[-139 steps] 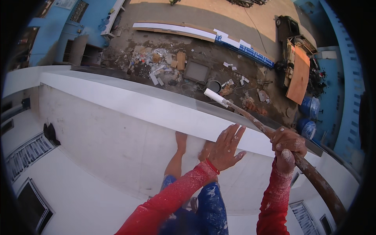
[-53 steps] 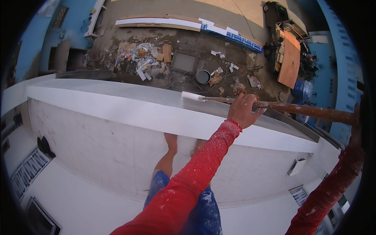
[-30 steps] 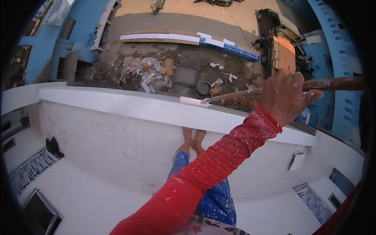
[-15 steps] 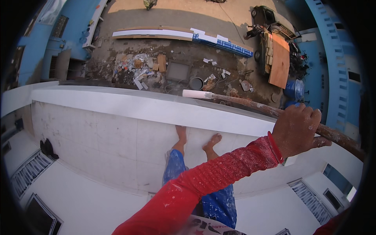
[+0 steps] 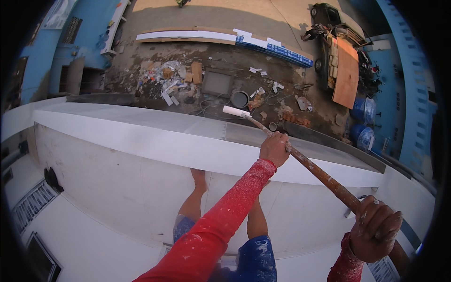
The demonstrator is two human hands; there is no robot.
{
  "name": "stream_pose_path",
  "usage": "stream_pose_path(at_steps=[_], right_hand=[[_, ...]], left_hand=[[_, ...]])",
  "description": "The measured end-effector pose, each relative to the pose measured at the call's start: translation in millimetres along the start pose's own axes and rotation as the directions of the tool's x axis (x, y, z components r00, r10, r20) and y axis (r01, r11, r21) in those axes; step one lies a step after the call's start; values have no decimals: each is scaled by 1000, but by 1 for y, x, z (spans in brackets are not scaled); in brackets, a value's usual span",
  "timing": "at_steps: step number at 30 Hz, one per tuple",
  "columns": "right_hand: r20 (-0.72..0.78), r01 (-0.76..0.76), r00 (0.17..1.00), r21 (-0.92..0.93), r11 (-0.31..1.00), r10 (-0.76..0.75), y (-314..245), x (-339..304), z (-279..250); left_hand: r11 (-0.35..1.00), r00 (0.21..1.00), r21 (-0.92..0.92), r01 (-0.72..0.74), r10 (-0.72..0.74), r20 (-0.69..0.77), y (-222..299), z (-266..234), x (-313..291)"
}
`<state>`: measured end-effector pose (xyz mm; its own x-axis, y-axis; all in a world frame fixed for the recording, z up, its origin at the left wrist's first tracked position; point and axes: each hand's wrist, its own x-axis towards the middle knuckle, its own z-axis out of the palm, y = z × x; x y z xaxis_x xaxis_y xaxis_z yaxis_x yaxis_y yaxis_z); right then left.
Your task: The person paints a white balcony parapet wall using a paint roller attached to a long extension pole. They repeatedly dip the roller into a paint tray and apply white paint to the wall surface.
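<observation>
A paint roller with a white sleeve [image 5: 236, 112] sits on a long, paint-spotted brown pole [image 5: 322, 177]. The pole slants from the lower right up to the sleeve. My left hand [image 5: 275, 149] wraps round it near the roller end, above the parapet. Farther down, at the lower right, my right hand [image 5: 376, 229] is closed round the same pole. The sleeve shows at the far edge of the white parapet [image 5: 183, 148]; whether it touches the wall I cannot tell. Both red sleeves and hands carry white paint specks.
I stand barefoot on a pale ledge [image 5: 127, 188] behind the parapet. Far below are a rubbish heap [image 5: 171, 77], a round tub [image 5: 239, 98], a truck [image 5: 329, 51] with a wooden sheet [image 5: 346, 73], and blue drums [image 5: 362, 136]. Barred windows [image 5: 30, 202] line the wall behind.
My left hand has slid left and nearer the roller end. My right hand has come into view on the pole, which now slants more steeply. My legs have shifted.
</observation>
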<state>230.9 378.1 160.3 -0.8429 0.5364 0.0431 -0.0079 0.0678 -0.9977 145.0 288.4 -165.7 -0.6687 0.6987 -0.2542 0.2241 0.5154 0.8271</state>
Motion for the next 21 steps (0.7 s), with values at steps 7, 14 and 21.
stream_pose_path(at_steps=[7,14,21], right_hand=[[-141,60,989,84,995,-47,160,-17,1],[-43,-23,999,68,997,26,181,-13,-11],[-29,-21,999,62,998,23,152,18,-14]], left_hand=[[984,973,34,173,-176,151,-106,102,20],[963,944,8,269,-265,197,-121,124,16],[996,949,86,-24,-5,314,-152,94,37]])
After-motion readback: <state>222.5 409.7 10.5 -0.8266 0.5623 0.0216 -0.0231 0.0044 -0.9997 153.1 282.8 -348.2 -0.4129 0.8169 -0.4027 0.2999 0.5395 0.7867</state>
